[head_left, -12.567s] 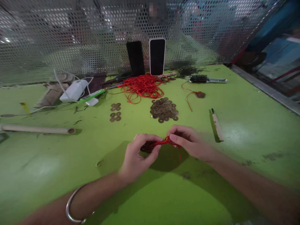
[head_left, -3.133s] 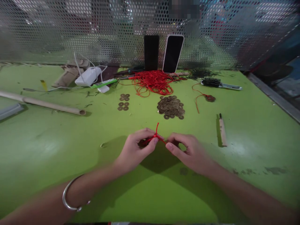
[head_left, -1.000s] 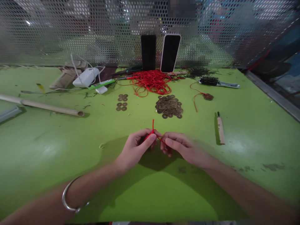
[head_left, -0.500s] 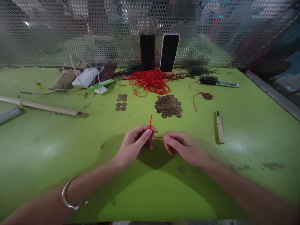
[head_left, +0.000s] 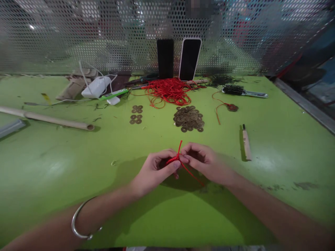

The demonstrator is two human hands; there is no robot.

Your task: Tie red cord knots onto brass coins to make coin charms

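Between my hands is a red braided cord (head_left: 172,160), with one short end pointing up and a longer loose end trailing down to the right. My left hand (head_left: 157,169) pinches the braided part between thumb and fingers. At the cord's right end, my right hand (head_left: 200,162) has thumb and forefinger pressed together close to the knot, gripping the red cord there. Both hands are held just above the green table (head_left: 167,223). Beyond them lies a pile of holed coins (head_left: 188,118), and left of it two small groups of coins (head_left: 136,114).
A tangle of red cord (head_left: 170,91) lies at the back before two upright phones (head_left: 190,59). On the right are a round brush (head_left: 235,90) and a wooden-handled tool (head_left: 246,144). A bamboo tube (head_left: 60,121) and a white adapter (head_left: 96,87) are on the left.
My hands have come together and the left has shifted right. The right hand has let the long cord end drop and now grips near the knot. More of the braid shows.
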